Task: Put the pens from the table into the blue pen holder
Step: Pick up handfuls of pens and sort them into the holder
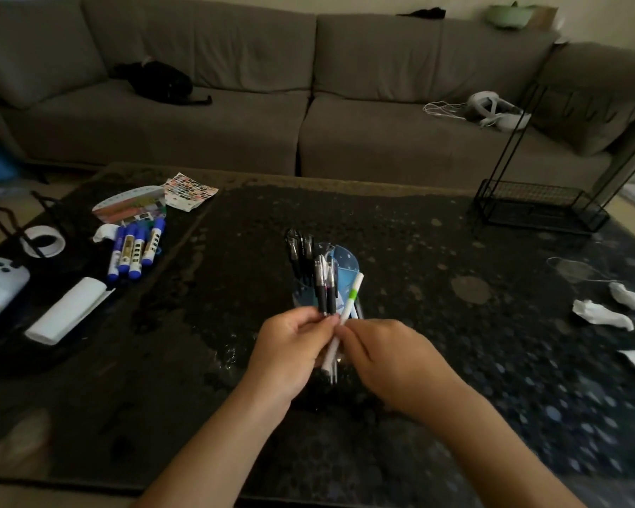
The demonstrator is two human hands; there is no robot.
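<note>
Two hands hold pens over a dark table (pixel 455 361).

Left hand (pixel 290 346) has its fingers curled tight around two black pens (pixel 325 287), which stick up past the fingertips. Right hand (pixel 385 355) pinches a white pen (pixel 347 309) with a green band, right beside the black ones. Just beyond the fingers stands the blue holder (pixel 345 265), with more black pens in it. Four blue markers (pixel 136 249) lie well off to the left of the left hand.

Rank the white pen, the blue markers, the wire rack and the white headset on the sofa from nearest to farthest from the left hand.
1. White pen: held at the left hand.
2. Blue markers: table, left.
3. Wire rack: table's far right corner.
4. White headset: sofa, right.
</note>
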